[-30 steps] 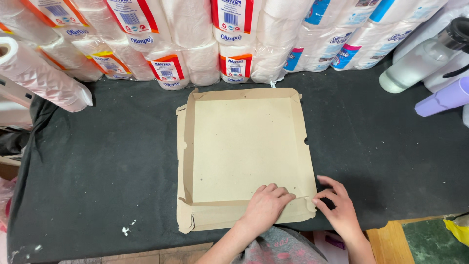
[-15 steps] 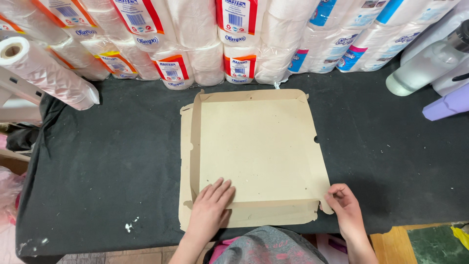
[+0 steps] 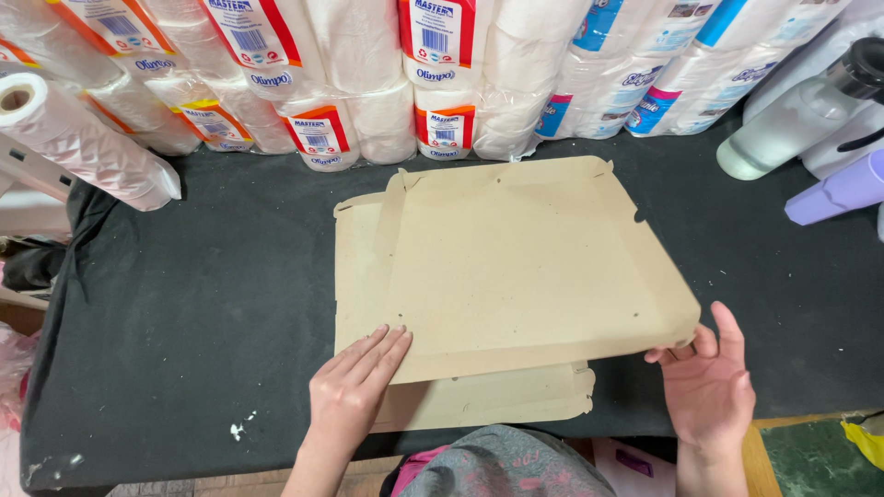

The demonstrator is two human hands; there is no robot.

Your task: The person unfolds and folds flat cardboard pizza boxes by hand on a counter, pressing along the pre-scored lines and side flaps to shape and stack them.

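Centrally, a flat tan cardboard box blank point(image 3: 511, 267) lies on the black cloth-covered counter point(image 3: 184, 304), its creased side flaps visible along the left and far edges. Near edge of the top panel is lifted off a lower cardboard flap point(image 3: 497, 400) that lies flat toward the person.

Left hand point(image 3: 354, 391): palm down, fingers straight and close together, pressing on the near left corner of the cardboard. Grip is flat, not closed on anything.

Right hand point(image 3: 707, 382): at the near right corner of the cardboard, palm partly up, fingers spread and loosely curled, fingertips touching the underside of the raised corner. Thumb stands apart. Grip is open; it props the corner rather than pinching it, as far as the view shows.

Surroundings: wrapped packs of white paper rolls point(image 3: 368, 83) stand stacked along the far edge of the counter, just beyond the cardboard. A single long white roll in clear wrap point(image 3: 87, 138) lies tilted at far left. At far right, a frosted translucent bottle with a dark cap point(image 3: 796, 115) lies on its side, and beside it a pale lilac cylinder point(image 3: 833, 193). Small white flecks point(image 3: 241, 426) mark the cloth near the front left. Grey patterned garment point(image 3: 502, 465) shows at the bottom edge.
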